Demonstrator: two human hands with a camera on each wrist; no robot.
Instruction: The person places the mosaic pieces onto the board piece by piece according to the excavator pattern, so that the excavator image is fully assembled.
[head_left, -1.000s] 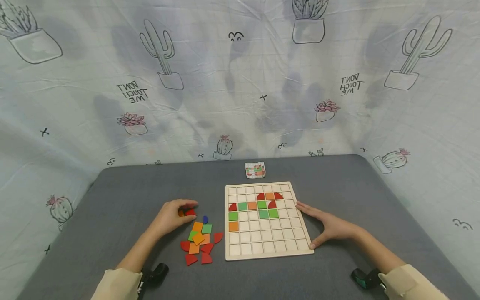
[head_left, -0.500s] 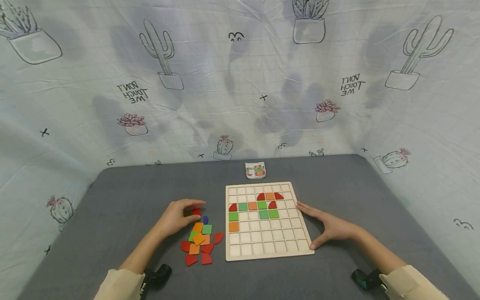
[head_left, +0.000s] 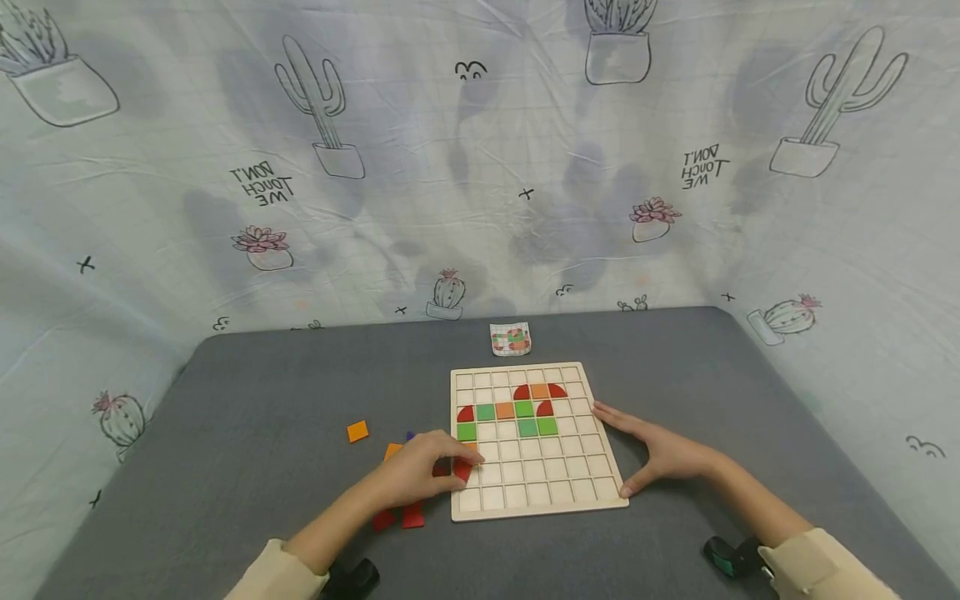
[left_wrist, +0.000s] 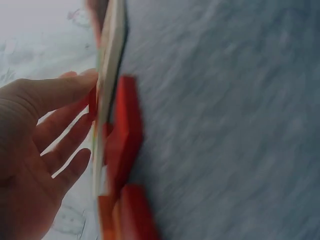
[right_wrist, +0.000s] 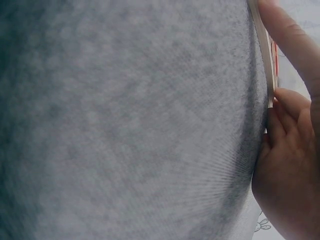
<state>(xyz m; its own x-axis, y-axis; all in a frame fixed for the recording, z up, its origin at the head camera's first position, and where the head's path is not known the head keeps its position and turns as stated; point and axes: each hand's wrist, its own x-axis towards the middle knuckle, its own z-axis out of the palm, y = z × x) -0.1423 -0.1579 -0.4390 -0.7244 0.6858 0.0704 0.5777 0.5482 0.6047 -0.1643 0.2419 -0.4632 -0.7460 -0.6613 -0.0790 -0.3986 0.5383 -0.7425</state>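
Observation:
My left hand [head_left: 412, 471] pinches a red tile [head_left: 462, 470] between thumb and fingers over the left edge of the wooden grid board [head_left: 532, 477]. In the left wrist view the thumb tip presses the red tile [left_wrist: 92, 102] close to the board's face. My right hand [head_left: 667, 454] rests along the board's right side, thumb at the lower right corner and fingertips farther up the edge. Red quarter-round tiles plus green and orange square tiles fill some upper and left cells. The left hand hides part of the loose tile pile and the orange tile [head_left: 471, 447] on the board.
Red tiles [head_left: 412, 517] lie left of the board, partly under the left arm. A lone orange square tile [head_left: 357, 431] sits farther left. Behind the board is a small pattern card [head_left: 510, 339]. A patterned cloth [head_left: 405, 208] hangs behind the grey table [head_left: 262, 400].
My left hand has moved right and nearer, from beyond the loose tiles to the board's left edge, carrying the red tile. An orange tile it had covered now shows. The right hand stays put.

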